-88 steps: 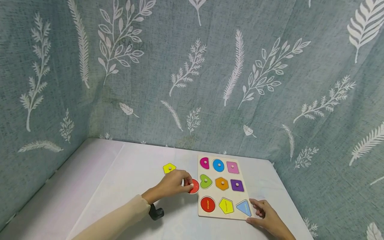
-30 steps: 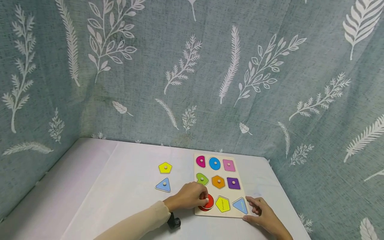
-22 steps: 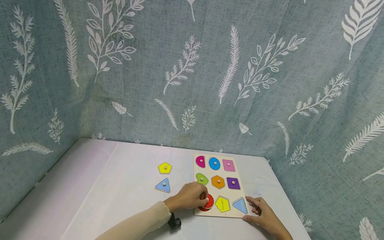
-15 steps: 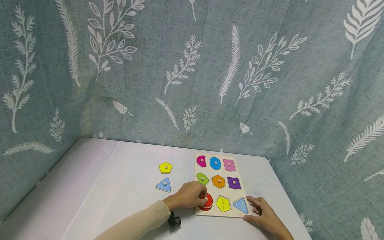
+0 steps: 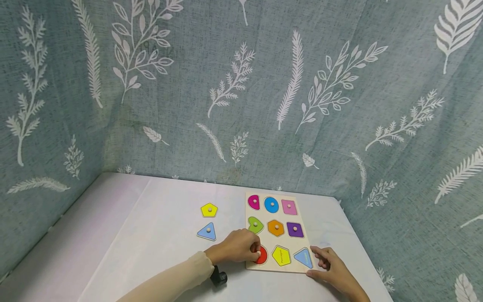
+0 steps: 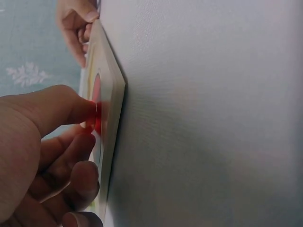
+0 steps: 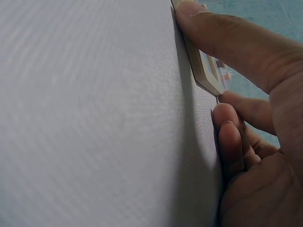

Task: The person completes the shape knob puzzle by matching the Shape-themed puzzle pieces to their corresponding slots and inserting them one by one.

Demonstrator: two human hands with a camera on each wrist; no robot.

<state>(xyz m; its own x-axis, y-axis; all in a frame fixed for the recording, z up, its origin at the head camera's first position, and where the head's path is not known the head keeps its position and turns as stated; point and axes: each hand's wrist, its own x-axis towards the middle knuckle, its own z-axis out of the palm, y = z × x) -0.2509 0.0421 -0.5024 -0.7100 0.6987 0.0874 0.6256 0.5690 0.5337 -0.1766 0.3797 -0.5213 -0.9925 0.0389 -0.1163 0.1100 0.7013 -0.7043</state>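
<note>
A wooden shape puzzle board (image 5: 266,266) lies flat on the table. My left hand (image 5: 237,246) pinches the small knob of a red circle piece (image 5: 262,255), which sits at the red circular recess in the board's near left corner; in the left wrist view the fingers partly hide it. At the near right corner, my right hand (image 5: 333,270) holds the board, thumb on the front edge and index finger on the side. The yellow pentagon recess (image 5: 281,256) and blue triangle recess (image 5: 303,257) show their printed bottoms.
Left of the board lie a yellow pentagon piece (image 5: 209,210) and a blue triangle piece (image 5: 207,231). Several knobbed pieces fill the board's two far rows, among them an orange hexagon (image 5: 276,227). A leaf-patterned cloth (image 5: 264,105) hangs behind the white table (image 5: 158,235).
My left hand has carried the red circle piece rightward from beside the board to its recess. The piece, earlier offset above the recess, now covers it. The right hand keeps its place.
</note>
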